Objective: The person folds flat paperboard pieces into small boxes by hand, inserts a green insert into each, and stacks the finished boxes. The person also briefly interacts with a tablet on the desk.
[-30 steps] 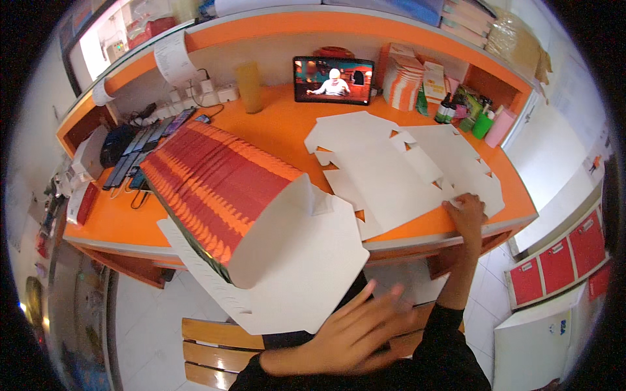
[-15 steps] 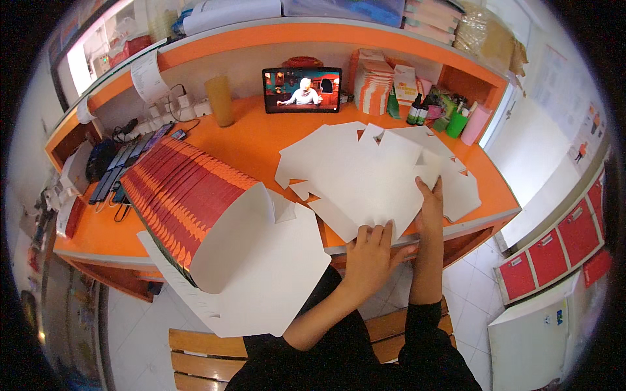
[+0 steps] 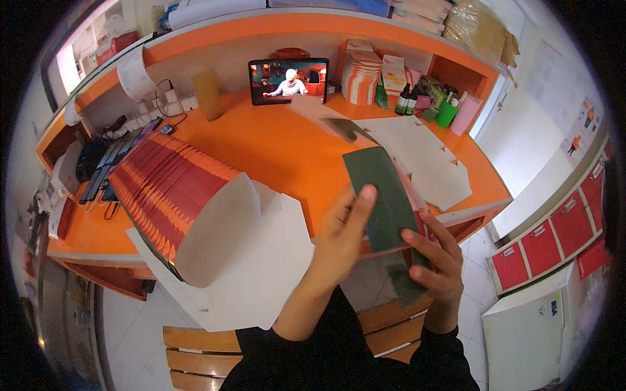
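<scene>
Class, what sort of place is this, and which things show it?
Probably a small shop or office workspace: an orange desk with a raised shelf bears stacked red-and-orange card, white cut sheets and a lit screen.

Right of the card stack (image 3: 176, 195), a sheet (image 3: 373, 166) is partly before the cutout (image 3: 420, 153); behind, upper centre, stands a tablet (image 3: 289, 81).
</scene>
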A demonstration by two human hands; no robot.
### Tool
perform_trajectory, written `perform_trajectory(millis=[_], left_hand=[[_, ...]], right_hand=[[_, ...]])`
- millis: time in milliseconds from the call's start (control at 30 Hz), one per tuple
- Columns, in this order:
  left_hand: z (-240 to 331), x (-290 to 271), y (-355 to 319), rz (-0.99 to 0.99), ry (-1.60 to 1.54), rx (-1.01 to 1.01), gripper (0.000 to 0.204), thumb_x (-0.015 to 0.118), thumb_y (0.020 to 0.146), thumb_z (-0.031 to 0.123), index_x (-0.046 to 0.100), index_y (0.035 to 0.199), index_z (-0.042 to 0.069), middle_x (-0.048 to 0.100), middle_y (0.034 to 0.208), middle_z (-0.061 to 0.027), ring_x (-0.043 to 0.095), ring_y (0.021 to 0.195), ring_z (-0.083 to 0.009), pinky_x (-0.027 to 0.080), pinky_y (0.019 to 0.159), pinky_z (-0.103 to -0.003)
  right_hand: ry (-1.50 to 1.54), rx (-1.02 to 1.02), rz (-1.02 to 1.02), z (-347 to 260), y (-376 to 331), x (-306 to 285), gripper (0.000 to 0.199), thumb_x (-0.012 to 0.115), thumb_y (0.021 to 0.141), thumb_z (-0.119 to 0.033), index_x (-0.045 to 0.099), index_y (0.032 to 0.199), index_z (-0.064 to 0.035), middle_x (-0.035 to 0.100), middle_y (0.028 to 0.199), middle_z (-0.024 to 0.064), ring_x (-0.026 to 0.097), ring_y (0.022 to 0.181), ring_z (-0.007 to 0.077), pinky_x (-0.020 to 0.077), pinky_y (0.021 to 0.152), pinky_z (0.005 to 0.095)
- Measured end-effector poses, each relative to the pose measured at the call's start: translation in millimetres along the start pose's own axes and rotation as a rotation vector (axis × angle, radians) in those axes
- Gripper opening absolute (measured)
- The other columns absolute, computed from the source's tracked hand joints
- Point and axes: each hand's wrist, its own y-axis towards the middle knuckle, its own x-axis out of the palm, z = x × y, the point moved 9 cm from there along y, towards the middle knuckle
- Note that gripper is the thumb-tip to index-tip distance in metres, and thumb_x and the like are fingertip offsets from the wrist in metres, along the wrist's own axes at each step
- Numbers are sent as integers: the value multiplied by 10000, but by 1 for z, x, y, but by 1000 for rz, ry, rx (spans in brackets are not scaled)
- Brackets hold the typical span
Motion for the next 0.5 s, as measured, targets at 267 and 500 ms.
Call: perform_trajectory(millis=[267,500], left_hand=[[-29,21,-6,-93,-327,-36,289,476,979,190,520,1201,10,604,1125,-83,615,977,-141,536,789,-265],[-37,49,-13,-103,-132,0,288,494,976,237,560,1153,19,621,1062,-46,608,882,-102,515,673,-230]], right_hand=[[-300,197,-60,6,14,14,610,608,708,-469,587,1229,-152,428,1368,140,446,1228,389,429,978,472],[-399,321,317,15,-4,2,768,272,905,-629,510,1293,-11,485,1303,220,484,1202,345,419,975,428]])
